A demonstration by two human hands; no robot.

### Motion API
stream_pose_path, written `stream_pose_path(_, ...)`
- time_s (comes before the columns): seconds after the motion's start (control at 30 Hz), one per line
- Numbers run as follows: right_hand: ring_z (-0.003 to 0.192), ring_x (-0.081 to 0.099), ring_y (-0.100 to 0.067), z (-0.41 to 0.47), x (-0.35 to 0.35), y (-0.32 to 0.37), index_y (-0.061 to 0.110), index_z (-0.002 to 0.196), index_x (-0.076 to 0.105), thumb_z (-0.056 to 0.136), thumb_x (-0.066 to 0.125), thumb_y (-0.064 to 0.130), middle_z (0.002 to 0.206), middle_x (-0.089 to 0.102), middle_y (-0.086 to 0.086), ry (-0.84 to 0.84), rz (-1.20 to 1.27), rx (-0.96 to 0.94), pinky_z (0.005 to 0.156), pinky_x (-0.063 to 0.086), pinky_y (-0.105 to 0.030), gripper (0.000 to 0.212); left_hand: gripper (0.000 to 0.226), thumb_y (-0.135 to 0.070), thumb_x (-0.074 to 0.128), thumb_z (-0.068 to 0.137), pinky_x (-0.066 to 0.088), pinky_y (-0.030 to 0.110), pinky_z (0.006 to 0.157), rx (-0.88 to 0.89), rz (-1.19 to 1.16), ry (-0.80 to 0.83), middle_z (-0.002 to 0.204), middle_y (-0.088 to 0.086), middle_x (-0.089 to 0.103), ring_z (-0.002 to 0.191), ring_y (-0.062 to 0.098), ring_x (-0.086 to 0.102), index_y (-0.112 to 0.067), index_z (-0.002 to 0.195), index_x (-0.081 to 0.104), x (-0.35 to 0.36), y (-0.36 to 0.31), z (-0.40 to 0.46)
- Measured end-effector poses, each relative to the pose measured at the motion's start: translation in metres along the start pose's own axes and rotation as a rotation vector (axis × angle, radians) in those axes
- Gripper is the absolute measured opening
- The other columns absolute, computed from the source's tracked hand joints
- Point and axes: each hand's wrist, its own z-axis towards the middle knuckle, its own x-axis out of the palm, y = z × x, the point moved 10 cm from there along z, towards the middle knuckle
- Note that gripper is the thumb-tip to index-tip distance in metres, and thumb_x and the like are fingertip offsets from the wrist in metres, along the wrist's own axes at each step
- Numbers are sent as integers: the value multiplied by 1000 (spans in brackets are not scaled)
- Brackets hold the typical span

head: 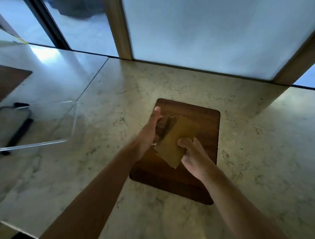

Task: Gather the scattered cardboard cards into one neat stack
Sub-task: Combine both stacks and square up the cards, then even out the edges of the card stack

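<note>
Both hands hold the cards as one bundle above a dark wooden board, which lies flat on a marble counter. The left hand presses against the bundle's left edge, thumb raised, fingers curled behind the cards. The right hand grips the near right corner, thumb on the top face. The top card sits tilted, its lower corner jutting toward the viewer; card edges on the left side show unevenly. A clear acrylic sheet lies on the counter, well left of the board. Motion blur softens detail.
</note>
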Motion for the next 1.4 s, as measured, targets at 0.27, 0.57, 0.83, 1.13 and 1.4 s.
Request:
stream_pose_path(0.27,106,67,-30,40,114,-7,8,114,64,80,63,20,101,71,-13,9,33,77,101,47,-47,36,72,-69,23,102,50,38,78,-32,-60,-195,110,12,69,95,25,67,-18,142,53,-152,-2,-14)
stream_pose_path(0.57,104,70,-28,130,311,-67,12,120,61,77,61,23,102,78,-12,70,7,134,107,46,-50,44,71,-63,22,103,51,44,97,128,-176,-503,112,15,69,105,28,67,-10,131,62,-402,-2,-78)
stream_pose_path(0.83,96,67,-27,197,440,-177,5,112,61,97,52,7,100,70,-14,57,-20,406,106,47,-45,19,64,-48,20,113,40,34,96,1,-197,-759,123,10,63,123,26,58,-2,135,59,-581,83,-122)
stream_pose_path(1.13,71,74,-23,233,431,-240,10,117,60,88,63,13,84,73,-10,-107,-318,538,58,60,-32,29,81,-68,24,105,50,21,55,-192,-559,-439,61,-5,69,55,7,66,-28,60,78,-543,141,-64)
stream_pose_path(1.4,76,73,-19,241,445,-236,15,110,65,61,71,30,80,76,-2,-83,-464,526,57,56,-28,52,64,-63,31,106,52,19,41,-248,-410,-410,64,-3,78,52,7,73,-21,87,75,-531,139,-56)
